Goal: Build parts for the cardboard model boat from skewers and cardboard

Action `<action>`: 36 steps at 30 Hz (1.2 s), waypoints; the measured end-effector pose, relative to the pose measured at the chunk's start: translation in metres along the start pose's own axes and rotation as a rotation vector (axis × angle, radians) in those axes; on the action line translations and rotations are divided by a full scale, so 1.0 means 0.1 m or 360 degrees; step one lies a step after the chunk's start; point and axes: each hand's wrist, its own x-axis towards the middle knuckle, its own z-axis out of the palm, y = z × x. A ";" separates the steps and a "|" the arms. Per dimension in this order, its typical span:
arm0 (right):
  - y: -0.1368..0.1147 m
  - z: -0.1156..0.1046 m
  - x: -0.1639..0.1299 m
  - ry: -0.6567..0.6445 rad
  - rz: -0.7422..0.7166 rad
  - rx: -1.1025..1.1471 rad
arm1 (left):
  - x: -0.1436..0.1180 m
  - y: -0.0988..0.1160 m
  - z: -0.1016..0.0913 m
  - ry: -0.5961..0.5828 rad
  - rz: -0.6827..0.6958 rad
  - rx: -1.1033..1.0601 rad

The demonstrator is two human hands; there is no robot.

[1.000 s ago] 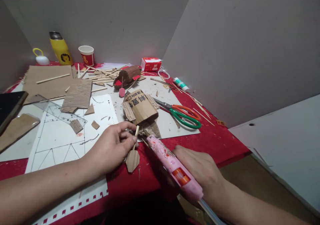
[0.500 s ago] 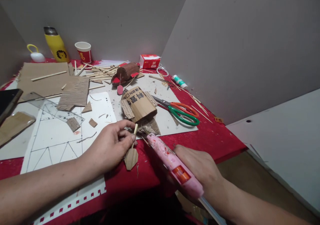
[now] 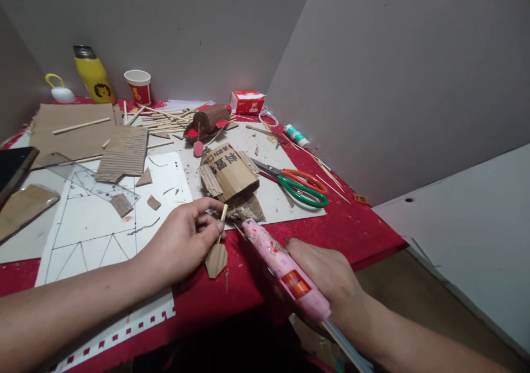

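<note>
My left hand [image 3: 192, 237] pinches a thin wooden stick [image 3: 224, 213] whose lower end carries a small octagonal cardboard paddle [image 3: 216, 261]. In my right hand [image 3: 325, 271] is a pink hot glue gun [image 3: 285, 271], its fingers mostly hidden behind the body. A clear glue stick [image 3: 345, 342] sticks out of the gun's back end. The gun's nozzle points at the lower edge of a folded cardboard piece with printed characters [image 3: 232, 171], close to the wooden stick. Whether the nozzle touches anything I cannot tell. Scissors [image 3: 296, 182] with orange and green handles lie beside the cardboard piece.
Behind stands a brown roll-shaped cardboard model [image 3: 211, 120] near several loose sticks [image 3: 165, 120]. A yellow bottle [image 3: 94, 77], a paper cup [image 3: 138, 85] and a red tissue pack [image 3: 247, 102] line the back. Drawn paper [image 3: 95, 257], a clear ruler [image 3: 91, 177] and cardboard sheets [image 3: 70, 121] lie left.
The glue gun and my right hand have shifted very slightly left and up. The stick with its paddle stays pinched in my left hand, almost unmoved.
</note>
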 end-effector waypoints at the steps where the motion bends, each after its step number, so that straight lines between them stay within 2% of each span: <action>1: 0.00 0.01 0.00 0.0007 -0.0004 -0.0025 | 0.00 0.00 0.00 0.0000 -0.0001 0.0009; 11: 0.01 -0.02 -0.02 0.0077 -0.0045 -0.0053 | 0.01 0.01 0.01 0.0001 0.0008 0.0122; 23: 0.11 -0.07 -0.22 0.0111 0.0142 -0.0082 | -0.02 0.03 0.02 0.0025 0.0018 0.0001; 26: 0.25 -0.14 -0.24 0.0168 0.0223 -0.0135 | -0.05 0.04 0.01 0.0059 0.0044 -0.0007; 30: 0.58 -0.25 -0.28 0.0304 0.0386 -0.0536 | -0.10 0.10 0.03 0.0051 -0.0028 -0.0110; 33: 0.84 -0.31 -0.28 0.0121 0.0726 -0.0781 | -0.10 0.16 0.08 0.0030 -0.0191 -0.0211; 36: 1.04 -0.34 -0.23 -0.0119 0.0999 -0.0715 | -0.06 0.18 0.14 0.0072 -0.0333 -0.0289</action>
